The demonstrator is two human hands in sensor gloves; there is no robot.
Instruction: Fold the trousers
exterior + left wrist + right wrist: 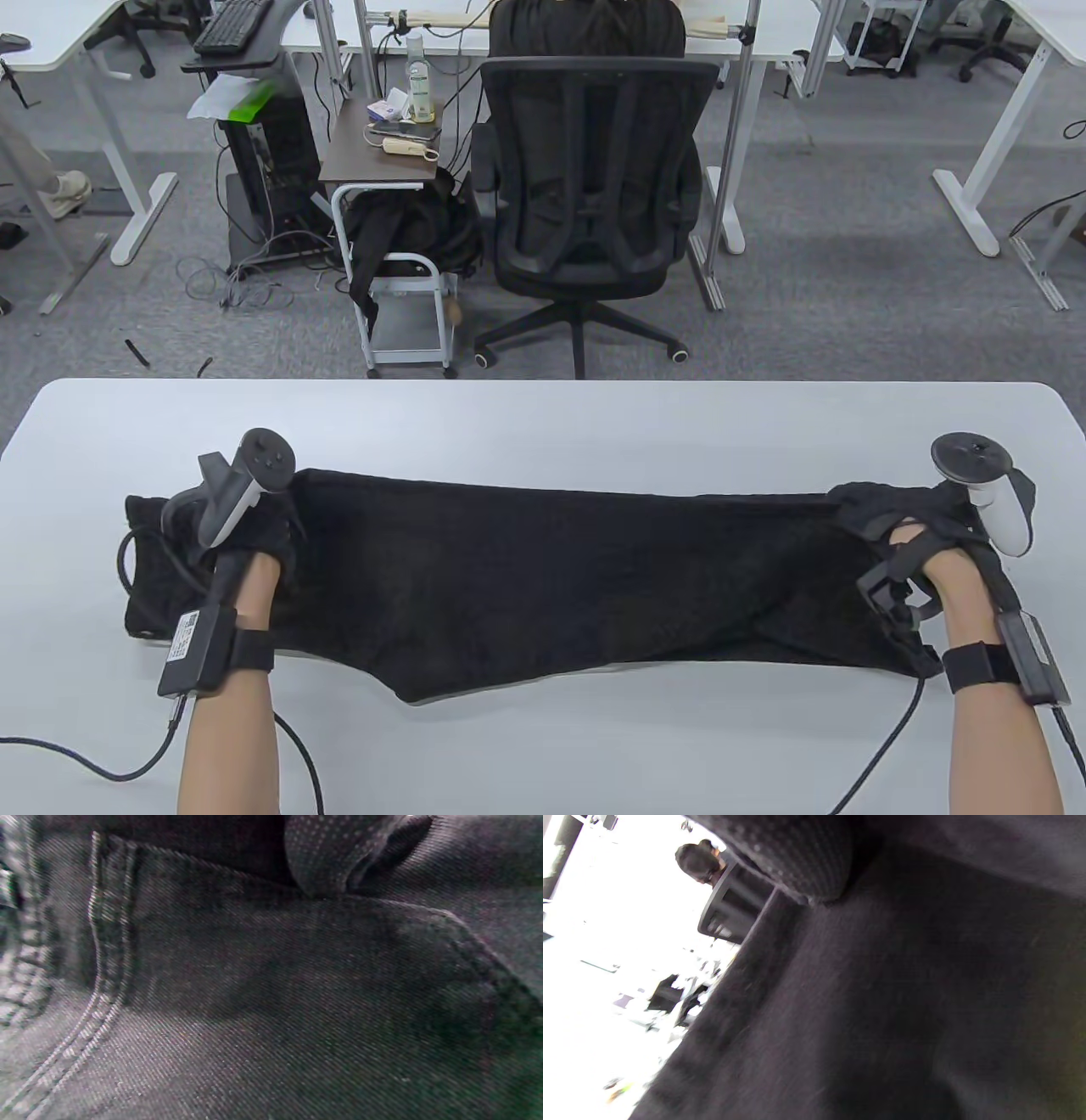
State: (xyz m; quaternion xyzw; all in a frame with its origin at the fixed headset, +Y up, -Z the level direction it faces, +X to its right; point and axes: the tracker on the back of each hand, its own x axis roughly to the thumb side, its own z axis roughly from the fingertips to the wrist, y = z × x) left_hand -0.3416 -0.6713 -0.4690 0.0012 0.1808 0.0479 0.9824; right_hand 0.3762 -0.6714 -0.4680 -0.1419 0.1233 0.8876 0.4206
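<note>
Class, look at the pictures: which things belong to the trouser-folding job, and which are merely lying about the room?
Part of the job:
black trousers
left hand
right hand
white table

Lying about:
office chair
side cart
bottle
keyboard

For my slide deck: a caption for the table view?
Left hand and right hand on opposite ends of black trousers spread across the table.

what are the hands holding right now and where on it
Both are on the black trousers: left hand at the left end, right hand at the bunched right end. Whether fingers actually grip is hidden.
</note>
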